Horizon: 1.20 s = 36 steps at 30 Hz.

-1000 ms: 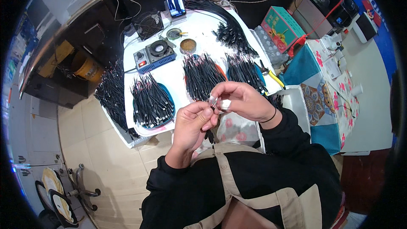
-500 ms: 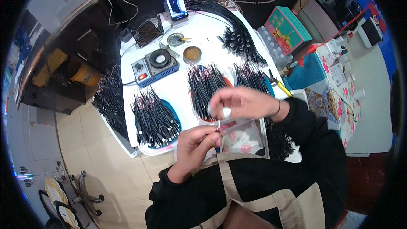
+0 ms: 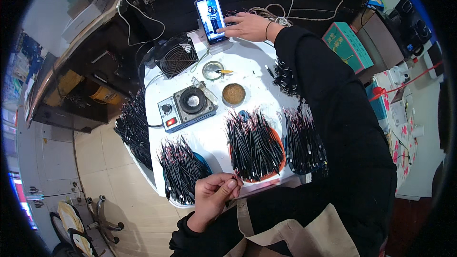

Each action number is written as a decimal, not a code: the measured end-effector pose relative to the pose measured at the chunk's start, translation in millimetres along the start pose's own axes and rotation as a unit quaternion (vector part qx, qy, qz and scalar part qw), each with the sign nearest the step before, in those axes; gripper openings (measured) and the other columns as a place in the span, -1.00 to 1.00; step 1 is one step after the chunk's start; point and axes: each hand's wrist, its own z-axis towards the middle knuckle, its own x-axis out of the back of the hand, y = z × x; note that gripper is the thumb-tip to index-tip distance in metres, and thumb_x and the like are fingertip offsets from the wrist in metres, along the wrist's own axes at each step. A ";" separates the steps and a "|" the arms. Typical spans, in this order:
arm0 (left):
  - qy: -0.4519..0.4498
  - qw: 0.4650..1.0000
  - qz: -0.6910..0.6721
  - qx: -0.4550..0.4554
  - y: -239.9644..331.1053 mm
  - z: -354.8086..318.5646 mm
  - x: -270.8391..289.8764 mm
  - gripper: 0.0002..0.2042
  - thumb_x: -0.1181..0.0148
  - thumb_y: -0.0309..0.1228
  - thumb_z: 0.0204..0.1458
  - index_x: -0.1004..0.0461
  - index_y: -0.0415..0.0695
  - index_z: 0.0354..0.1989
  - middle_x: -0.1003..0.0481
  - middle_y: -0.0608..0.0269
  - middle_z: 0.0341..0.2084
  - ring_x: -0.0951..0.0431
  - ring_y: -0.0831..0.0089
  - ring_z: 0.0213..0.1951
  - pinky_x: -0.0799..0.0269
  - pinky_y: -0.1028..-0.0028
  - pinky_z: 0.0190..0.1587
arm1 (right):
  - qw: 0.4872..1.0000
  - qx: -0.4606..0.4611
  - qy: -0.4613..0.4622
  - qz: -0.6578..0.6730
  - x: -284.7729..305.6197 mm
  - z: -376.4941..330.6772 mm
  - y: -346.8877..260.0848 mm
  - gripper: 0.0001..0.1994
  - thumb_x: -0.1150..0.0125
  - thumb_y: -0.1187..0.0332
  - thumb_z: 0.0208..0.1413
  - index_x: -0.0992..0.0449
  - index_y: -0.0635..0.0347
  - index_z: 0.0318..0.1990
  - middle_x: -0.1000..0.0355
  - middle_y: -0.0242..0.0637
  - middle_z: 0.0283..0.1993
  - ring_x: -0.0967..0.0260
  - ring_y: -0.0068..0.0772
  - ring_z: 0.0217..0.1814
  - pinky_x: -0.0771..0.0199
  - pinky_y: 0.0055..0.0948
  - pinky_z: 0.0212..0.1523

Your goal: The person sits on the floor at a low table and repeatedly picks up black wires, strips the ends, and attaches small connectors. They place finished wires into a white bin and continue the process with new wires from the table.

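Characters (image 3: 338, 42) on green box (image 3: 352, 50), none clearly readable

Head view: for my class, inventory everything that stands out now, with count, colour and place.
Table: 1, white, centre
Phone: 1, black-framed, far edge
Fan: 1, black, left of phone
Knobbed device: 1, blue-grey, table's left
Round dishes: 2, greyish and brown, mid-table
Trayed cable bundles: 3, black, near edge
Other cable groups: 2, black, left of table, right tabletop
Box: 1, green, right
Chair base: 1, silver, left floor
Held cable: 1, reddish-tipped, front
Sleeves: 2, black, forearms
Left hand: 1, bare, pinching that cable
Right hand: 1, bare, at phone
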 end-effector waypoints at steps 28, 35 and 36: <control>-0.030 0.997 -0.028 -0.060 -15.9 -18.2 -29.8 -0.84 -0.07 -0.48 0.17 -0.48 -0.36 -0.27 -0.43 0.25 -0.59 -0.28 0.65 -0.61 -0.08 0.69 -0.58 | 0.842 -0.444 -0.176 0.251 38.0 -159.2 -5.4 -0.71 -0.25 0.29 -0.12 -0.57 0.35 -0.31 -0.51 0.08 -0.21 -0.50 0.02 -0.17 -0.51 -0.19 -0.16; -0.026 0.990 -0.065 -0.120 -10.7 -27.1 -49.5 -0.82 -0.01 -0.46 0.20 -0.45 -0.35 -0.27 -0.46 0.16 -0.50 -0.37 0.53 -0.55 -0.23 0.63 -0.50 | 0.734 -0.403 0.066 0.543 177.5 -169.4 -22.2 -0.82 -0.08 0.33 0.08 -0.49 0.23 -0.46 -0.39 -0.41 -0.59 -0.30 -0.64 -0.57 -0.32 -0.61 -0.53; -0.014 0.990 -0.061 -0.128 -8.1 -27.0 -54.5 -0.82 0.01 -0.46 0.21 -0.44 -0.36 -0.24 -0.49 0.09 -0.38 -0.46 0.43 -0.42 -0.33 0.60 -0.42 | 0.726 -0.364 0.115 0.572 197.7 -172.9 -40.0 -0.83 -0.09 0.33 0.09 -0.46 0.24 -0.45 -0.38 -0.43 -0.58 -0.30 -0.68 -0.56 -0.30 -0.65 -0.54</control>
